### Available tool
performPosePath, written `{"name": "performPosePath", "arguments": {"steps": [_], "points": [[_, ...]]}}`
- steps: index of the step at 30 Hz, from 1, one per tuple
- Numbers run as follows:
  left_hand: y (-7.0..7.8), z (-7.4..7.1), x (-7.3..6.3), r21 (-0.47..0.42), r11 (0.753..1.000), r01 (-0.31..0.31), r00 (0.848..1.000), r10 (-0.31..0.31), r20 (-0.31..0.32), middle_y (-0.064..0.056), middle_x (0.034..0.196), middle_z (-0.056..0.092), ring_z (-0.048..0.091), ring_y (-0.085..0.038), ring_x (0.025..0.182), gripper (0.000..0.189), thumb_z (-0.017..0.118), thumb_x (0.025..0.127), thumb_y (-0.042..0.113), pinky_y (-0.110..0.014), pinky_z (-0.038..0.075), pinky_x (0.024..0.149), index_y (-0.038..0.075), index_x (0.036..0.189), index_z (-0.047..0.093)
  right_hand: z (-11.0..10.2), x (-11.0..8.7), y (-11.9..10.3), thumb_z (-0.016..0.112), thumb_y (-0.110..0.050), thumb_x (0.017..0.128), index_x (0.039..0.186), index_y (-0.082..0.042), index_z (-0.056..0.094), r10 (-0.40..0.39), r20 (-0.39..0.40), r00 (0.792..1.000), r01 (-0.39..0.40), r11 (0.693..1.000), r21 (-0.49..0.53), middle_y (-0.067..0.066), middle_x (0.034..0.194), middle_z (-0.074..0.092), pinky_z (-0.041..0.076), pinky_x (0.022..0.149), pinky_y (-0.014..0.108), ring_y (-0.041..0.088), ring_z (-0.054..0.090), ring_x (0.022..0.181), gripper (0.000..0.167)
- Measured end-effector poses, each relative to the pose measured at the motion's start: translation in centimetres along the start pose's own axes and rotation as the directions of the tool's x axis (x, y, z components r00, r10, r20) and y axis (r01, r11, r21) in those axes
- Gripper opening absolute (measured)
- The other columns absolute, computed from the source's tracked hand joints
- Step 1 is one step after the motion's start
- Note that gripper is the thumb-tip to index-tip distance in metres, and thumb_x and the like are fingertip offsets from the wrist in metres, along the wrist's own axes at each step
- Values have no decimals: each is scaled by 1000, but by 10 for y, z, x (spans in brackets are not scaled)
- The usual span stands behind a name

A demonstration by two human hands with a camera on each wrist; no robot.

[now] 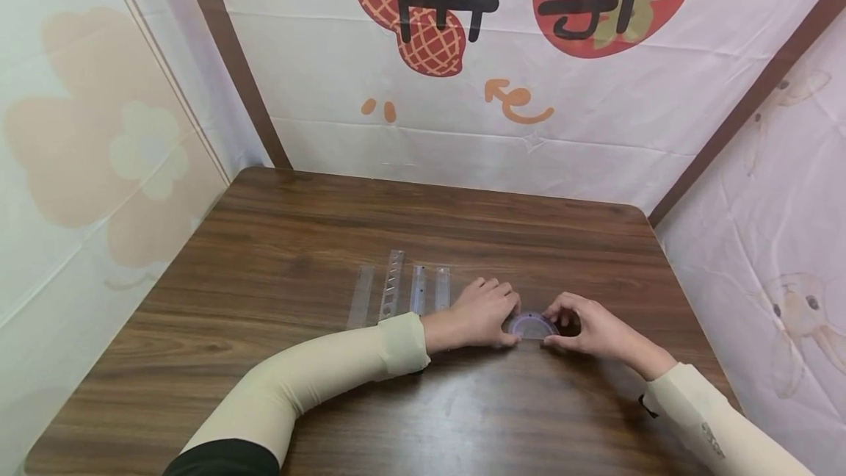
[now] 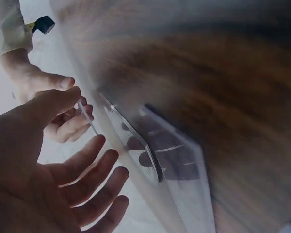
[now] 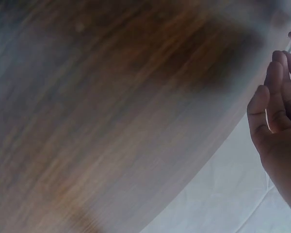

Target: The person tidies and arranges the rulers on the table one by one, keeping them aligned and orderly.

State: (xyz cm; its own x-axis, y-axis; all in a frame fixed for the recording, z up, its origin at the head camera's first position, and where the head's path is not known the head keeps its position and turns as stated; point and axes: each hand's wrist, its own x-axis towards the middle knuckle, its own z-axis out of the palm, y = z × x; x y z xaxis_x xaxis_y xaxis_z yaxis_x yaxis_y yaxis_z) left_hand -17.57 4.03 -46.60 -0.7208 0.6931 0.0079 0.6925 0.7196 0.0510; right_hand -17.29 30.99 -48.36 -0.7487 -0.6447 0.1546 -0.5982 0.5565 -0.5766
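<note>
A clear protractor (image 1: 532,326) with a purple arc is between the two hands, right of the middle of the table. My left hand (image 1: 481,313) pinches its left side between thumb and fingers. From the other side my right hand (image 1: 590,325) grips it, with thumb low and index finger high. In the left wrist view the protractor (image 2: 88,119) shows nearly edge-on as a thin pale strip, and the left hand's (image 2: 63,160) other fingers are spread. The right wrist view shows the right hand (image 3: 279,111) at its right edge, with its thumb out of sight.
Left of the hands several clear rulers lie side by side: a plain ruler (image 1: 360,297), a ruler with cut-out shapes (image 1: 391,286), a bluish ruler (image 1: 418,291) and another ruler (image 1: 442,286) beside the left wrist. Printed cloth (image 1: 410,145) hangs behind the brown wooden table (image 1: 277,241).
</note>
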Motion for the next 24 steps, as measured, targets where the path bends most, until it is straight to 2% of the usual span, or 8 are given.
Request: {"name": "performPosePath", "arguments": {"steps": [5,14,20,24], "points": [[2,2,3,19,1000,-5,1000,4,18,9,115,65,59,-11,104,46,76,91,65,-28,44,89,27,116,70,1,-1,-1,93,-20,87,108,-14,70,2,14,1000,-2,1000,5,-3,99,66,53,72,28,9,60,86,32],[8,-1,5,72,997,-7,999,3,55,7,116,64,60,-14,106,46,78,91,65,-32,47,93,25,113,69,2,1,-1,94,-20,86,105,-12,70,-34,9,999,34,998,-45,-3,98,63,52,71,30,10,58,85,32],[10,-1,7,143,990,-13,998,3,70,3,130,66,63,-18,119,59,76,92,67,-37,49,103,21,128,70,3,1,1,94,-21,86,106,-13,69,-32,24,999,34,996,-85,-5,98,60,51,71,29,8,56,85,33],[11,-2,8,150,989,-5,997,-7,76,3,131,65,63,-18,120,61,76,91,67,-38,49,105,20,131,70,3,1,1,94,-22,86,106,-13,69,-31,27,999,34,995,-98,-5,98,60,50,71,29,9,55,84,33]]}}
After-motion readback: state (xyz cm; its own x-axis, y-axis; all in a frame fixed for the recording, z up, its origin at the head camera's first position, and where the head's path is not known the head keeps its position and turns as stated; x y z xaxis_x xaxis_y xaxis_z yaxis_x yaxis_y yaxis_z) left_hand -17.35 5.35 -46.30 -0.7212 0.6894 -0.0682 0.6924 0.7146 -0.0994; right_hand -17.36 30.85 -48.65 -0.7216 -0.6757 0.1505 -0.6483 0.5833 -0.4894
